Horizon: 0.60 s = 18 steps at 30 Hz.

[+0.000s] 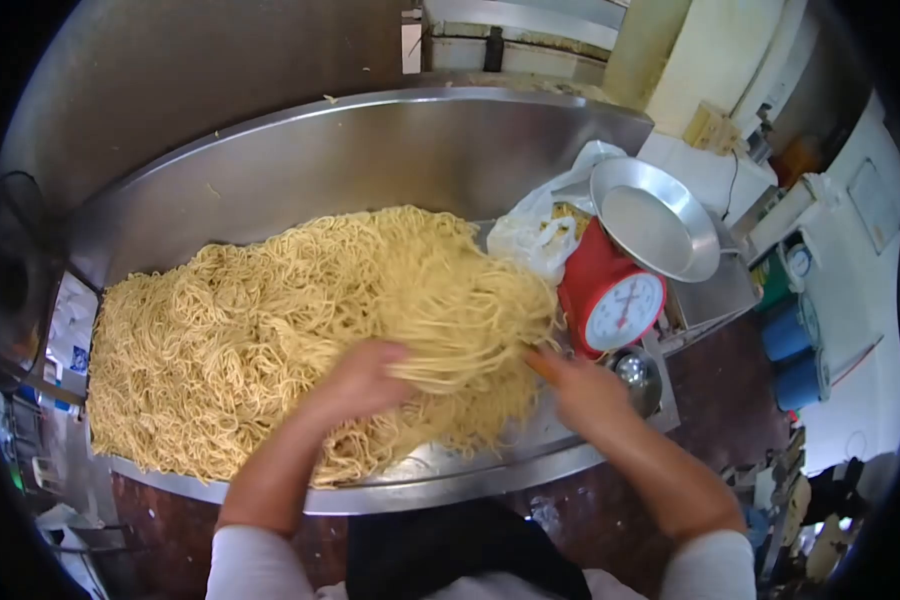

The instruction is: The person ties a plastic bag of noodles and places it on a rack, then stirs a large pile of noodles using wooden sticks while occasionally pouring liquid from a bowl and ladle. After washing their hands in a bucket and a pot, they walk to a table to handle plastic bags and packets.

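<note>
A big heap of yellow noodles (pixel 230 330) fills a large steel tray (pixel 450 480). My left hand (pixel 355 380) is buried in the right part of the heap and lifts a blurred bundle of noodle strands (pixel 460 310). My right hand (pixel 580 385) is closed on a wooden stick or handle (pixel 542 366) that reaches into the same bundle from the right. Both hands are close together at the tray's near right side.
A red dial scale (pixel 615 300) with a steel pan (pixel 655 225) stands at the tray's right end. A white plastic bag (pixel 540 225) lies behind it, a small steel bowl (pixel 638 375) in front. Blue containers (pixel 795 350) stand further right. A steel wall backs the tray.
</note>
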### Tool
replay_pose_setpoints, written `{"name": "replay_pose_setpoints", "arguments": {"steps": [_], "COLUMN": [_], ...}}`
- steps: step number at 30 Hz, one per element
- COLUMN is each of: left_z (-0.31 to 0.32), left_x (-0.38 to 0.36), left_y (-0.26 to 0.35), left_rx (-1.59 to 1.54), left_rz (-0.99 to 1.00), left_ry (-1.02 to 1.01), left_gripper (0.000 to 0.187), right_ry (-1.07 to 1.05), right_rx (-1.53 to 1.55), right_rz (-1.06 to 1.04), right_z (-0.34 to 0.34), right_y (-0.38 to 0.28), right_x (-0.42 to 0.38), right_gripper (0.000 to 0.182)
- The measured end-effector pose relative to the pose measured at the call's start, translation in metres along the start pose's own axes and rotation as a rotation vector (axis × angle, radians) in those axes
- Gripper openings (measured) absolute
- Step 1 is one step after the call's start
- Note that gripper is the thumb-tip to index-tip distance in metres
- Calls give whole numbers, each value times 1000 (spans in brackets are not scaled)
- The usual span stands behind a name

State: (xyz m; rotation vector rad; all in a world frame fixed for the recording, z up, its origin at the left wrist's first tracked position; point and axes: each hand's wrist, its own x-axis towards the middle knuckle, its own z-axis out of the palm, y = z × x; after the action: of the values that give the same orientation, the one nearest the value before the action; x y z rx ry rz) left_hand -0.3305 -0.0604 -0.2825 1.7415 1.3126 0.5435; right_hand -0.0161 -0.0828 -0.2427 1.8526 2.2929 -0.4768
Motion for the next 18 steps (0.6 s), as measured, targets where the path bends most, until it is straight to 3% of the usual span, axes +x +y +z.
{"name": "replay_pose_setpoints", "arguments": {"steps": [1, 2, 3, 5, 6, 7, 9, 11, 13, 15, 17, 18], "left_z": [-24, -44, -67, -111, -122, -134, -152, -175, -181, -185, -181, -171], "left_x": [-29, -55, -77, -115, -123, -128, -141, -100, -44, 24, 100, 129], "left_y": [-25, -41, -60, -173, -169, -179, -200, -147, -102, -96, -98, -105], "left_rx": [-130, -274, -178, 296, 298, 295, 608, 438, 625, 701, 393, 559], "left_rz": [-169, -234, -376, -412, -549, -544, -516, -685, -601, -332, -339, -333], "left_ry": [93, 314, 443, 575, 461, 471, 165, 186, 384, 492, 502, 515], "left_gripper": [26, 30, 36, 41, 47, 47, 53, 55, 60, 66, 78, 82], "right_ry": [14, 34, 33, -71, -152, -230, -191, -140, -89, -96, -103, -27], "right_rx": [1, -1, 11, 61, 35, 7, 82, 162, 159, 126, 92, 129], "right_rz": [-5, -14, -19, 40, 84, 126, 127, 62, 105, 131, 162, 126], "right_z": [11, 17, 17, 5, -7, -18, -23, -37, -72, -100, -125, -135], "right_y": [-16, -24, -21, -8, 5, 22, 61, 88, 86, 86, 85, 85], "right_x": [19, 28, 21, -19, -43, -69, -119, -151, -170, -186, -201, -209], "right_gripper": [53, 55, 55, 60, 63, 67, 69, 62, 56, 54, 53, 54]}}
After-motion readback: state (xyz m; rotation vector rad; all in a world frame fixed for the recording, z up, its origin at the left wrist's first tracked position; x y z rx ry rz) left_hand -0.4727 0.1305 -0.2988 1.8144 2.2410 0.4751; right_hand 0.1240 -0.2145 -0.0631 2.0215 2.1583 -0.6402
